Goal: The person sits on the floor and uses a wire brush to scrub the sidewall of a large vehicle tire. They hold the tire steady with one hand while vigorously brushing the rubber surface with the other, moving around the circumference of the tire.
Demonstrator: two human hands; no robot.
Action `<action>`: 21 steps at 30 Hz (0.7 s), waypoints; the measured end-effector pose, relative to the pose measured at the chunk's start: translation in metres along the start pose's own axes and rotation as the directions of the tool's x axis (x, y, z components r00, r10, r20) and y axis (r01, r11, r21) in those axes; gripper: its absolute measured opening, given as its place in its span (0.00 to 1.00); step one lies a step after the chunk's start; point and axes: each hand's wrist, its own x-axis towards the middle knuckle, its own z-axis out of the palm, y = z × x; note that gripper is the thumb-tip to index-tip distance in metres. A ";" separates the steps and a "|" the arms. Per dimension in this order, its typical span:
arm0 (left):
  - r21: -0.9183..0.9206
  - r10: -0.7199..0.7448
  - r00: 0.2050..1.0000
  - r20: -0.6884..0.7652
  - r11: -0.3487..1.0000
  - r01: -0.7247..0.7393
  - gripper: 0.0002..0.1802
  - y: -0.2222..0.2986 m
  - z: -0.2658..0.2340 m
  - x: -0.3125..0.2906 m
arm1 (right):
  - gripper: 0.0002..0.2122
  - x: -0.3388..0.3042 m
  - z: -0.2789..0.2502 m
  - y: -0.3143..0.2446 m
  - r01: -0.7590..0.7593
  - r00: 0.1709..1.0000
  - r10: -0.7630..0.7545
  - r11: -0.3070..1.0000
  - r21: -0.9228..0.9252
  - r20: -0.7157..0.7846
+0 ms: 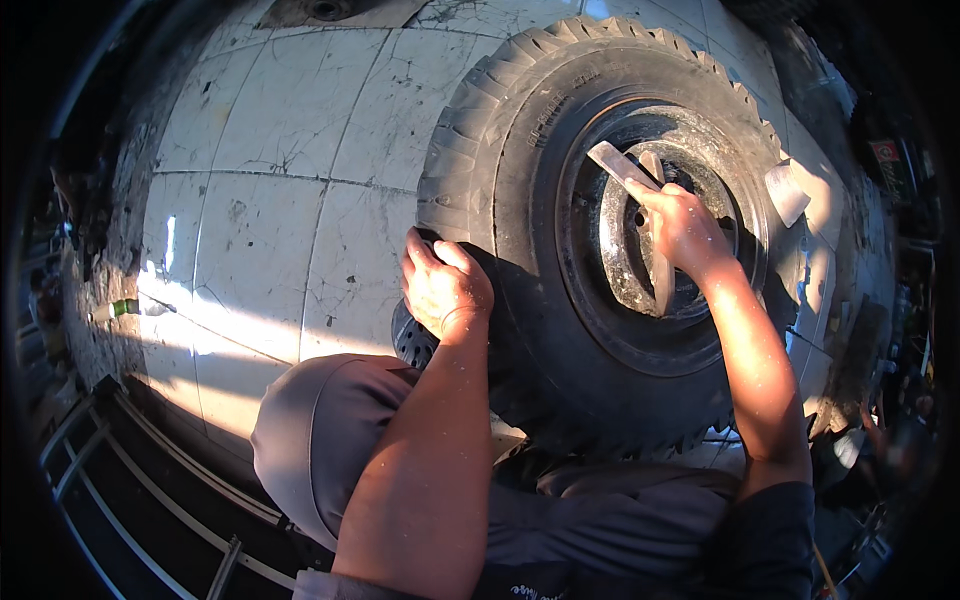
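Note:
A large black tyre [520, 230] with chunky tread lies on its side in front of me, fitted on a worn metal rim [625, 255]. My left hand [447, 283] is at the tyre's left side, its fingers curled over the tread edge. Over the rim's centre, my right hand [690, 235] is closed around a flat, pale bar [615, 162], whose squared end sticks out up and to the left. Below that hand, a second flat, curved strip [662, 275] lies across the rim's centre opening. Part of it is hidden by the hand.
White cracked tiles [270, 120] make up the floor. A pale block-like piece [787, 193] is at the tyre's right edge. A black perforated shoe [412, 335] is beside my knee. Metal rails [150, 450] stand lower left, and a small green-and-white item [125, 308] lies at left.

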 end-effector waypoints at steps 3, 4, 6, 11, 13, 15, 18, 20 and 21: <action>0.001 -0.022 0.999 0.044 1.000 0.022 0.30 -0.001 -0.001 0.001 | 0.20 0.001 0.003 0.004 -0.004 1.000 0.004 1.000 0.018 -0.003; 0.000 -0.024 0.999 0.046 1.000 0.024 0.30 -0.001 -0.002 0.001 | 0.20 0.001 0.003 0.003 -0.003 1.000 0.003 1.000 0.019 -0.011; -0.003 -0.020 0.999 0.042 1.000 0.021 0.30 0.000 -0.003 0.001 | 0.19 0.001 0.002 0.003 0.002 1.000 -0.002 1.000 0.020 -0.023; -0.007 -0.015 0.999 0.034 1.000 0.015 0.30 0.000 -0.002 0.000 | 0.19 0.003 0.002 0.003 0.005 1.000 -0.004 1.000 0.020 -0.016; -0.005 -0.026 0.999 0.041 1.000 0.027 0.30 0.000 -0.002 0.001 | 0.19 0.004 0.004 0.006 0.022 1.000 -0.022 0.999 0.025 -0.022; -0.005 -0.027 0.999 0.040 1.000 0.027 0.30 0.000 -0.002 0.001 | 0.19 0.004 0.005 0.008 0.041 0.999 -0.040 0.999 0.018 -0.033; -0.010 -0.017 0.999 0.031 1.000 0.017 0.30 -0.001 -0.001 0.000 | 0.19 0.004 0.005 0.009 0.052 0.998 -0.052 0.999 0.010 -0.042; -0.020 -0.017 0.999 0.029 1.000 0.018 0.30 -0.001 0.000 0.001 | 0.19 0.005 0.004 0.007 0.037 0.999 -0.036 0.999 0.032 -0.029; -0.016 -0.008 1.000 0.006 1.000 0.008 0.29 -0.001 0.000 0.001 | 0.19 0.005 0.004 0.006 0.034 0.999 -0.033 0.999 0.031 -0.030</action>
